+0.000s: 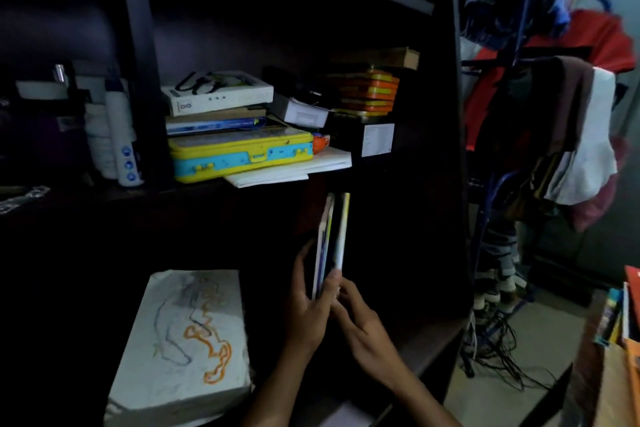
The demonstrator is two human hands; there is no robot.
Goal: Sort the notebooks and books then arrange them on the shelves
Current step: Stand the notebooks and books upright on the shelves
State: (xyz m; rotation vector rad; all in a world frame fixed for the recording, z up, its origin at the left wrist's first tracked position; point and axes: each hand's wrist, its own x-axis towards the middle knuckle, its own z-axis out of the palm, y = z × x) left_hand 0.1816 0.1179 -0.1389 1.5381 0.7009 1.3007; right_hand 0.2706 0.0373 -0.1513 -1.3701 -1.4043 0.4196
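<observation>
Several thin notebooks [332, 236] stand upright on edge in the dark lower compartment of the wooden shelf unit [408, 184]. My left hand [308, 305] grips their left side, thumb on the front edge. From the right, my right hand [360, 319] presses its fingertips against the bottom corner of the same bundle. On the shelf above lie a yellow-and-blue case [239, 156], a blue book [214, 125], a white box [218, 94] and loose white papers [294, 170]. More books [620, 315] stand at the right edge of the view.
A white cloth-covered block [180, 343] with orange stitching lies at lower left. White bottles [114, 135] fill the left compartment. Orange tins [367, 90] and a dark box [377, 139] sit on the upper shelf. A clothes rack [540, 114] and tangled cables [498, 350] stand to the right.
</observation>
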